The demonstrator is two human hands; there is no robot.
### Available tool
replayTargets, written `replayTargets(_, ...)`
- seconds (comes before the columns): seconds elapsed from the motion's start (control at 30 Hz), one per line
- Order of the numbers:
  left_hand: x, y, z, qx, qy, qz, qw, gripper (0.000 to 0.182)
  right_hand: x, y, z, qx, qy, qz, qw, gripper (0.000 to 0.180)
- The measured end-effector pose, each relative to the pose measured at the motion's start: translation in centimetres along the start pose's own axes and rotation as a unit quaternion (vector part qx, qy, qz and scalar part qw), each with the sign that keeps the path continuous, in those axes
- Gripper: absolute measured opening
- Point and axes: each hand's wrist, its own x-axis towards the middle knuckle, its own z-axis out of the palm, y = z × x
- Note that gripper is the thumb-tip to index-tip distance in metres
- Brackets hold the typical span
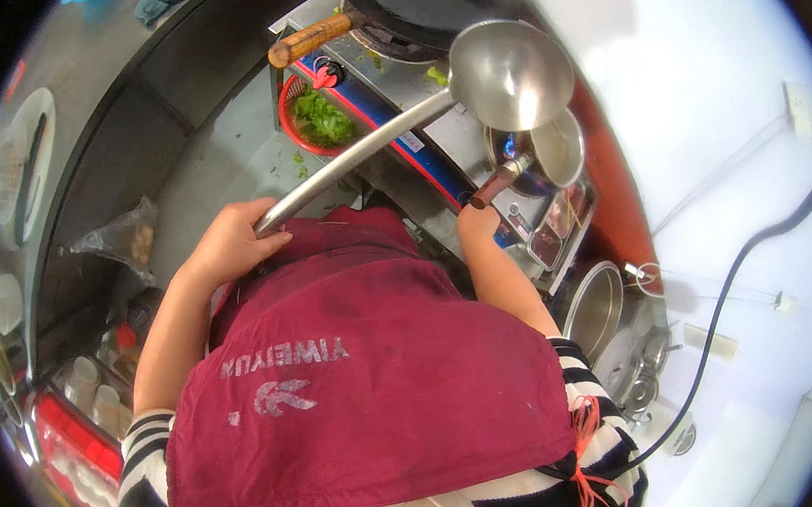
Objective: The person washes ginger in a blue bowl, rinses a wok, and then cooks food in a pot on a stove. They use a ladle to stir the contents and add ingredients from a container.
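Observation:
My left hand (240, 239) is closed around the end of the long metal handle of a large ladle (510, 74). The ladle's rounded bowl is over the stove, between a dark wok (422, 2) and a small metal saucepan (561, 147). A blue flame shows at the burner beside the saucepan's brown handle (497, 185). My right hand (479, 225) is at the stove's front edge, just below that handle; its fingers are hidden, so whether it grips anything cannot be told. A maroon apron (380, 384) covers my front.
Under the stove's front, a red basket (287, 123) holds green leaves. A large metal pot (621, 301) stands right of the stove. A metal counter (86, 57) with a plate (46, 132) runs along the left, with a plastic bag (122, 236) below. A black cable (727, 285) hangs at right.

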Motion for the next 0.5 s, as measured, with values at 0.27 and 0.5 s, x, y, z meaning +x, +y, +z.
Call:
replayTargets(0.27,0.5,1.4,0.0,-0.013,0.034,0.014,0.999,0.017,-0.2,-0.1,-0.9,0.046,-0.032,0.031,0.998,0.031)
replayTargets(0.5,0.4,1.3,0.1,-0.007,0.042,0.002,0.999,0.015,-0.2,-0.2,-1.8,0.019,-0.06,0.026,0.998,0.029)
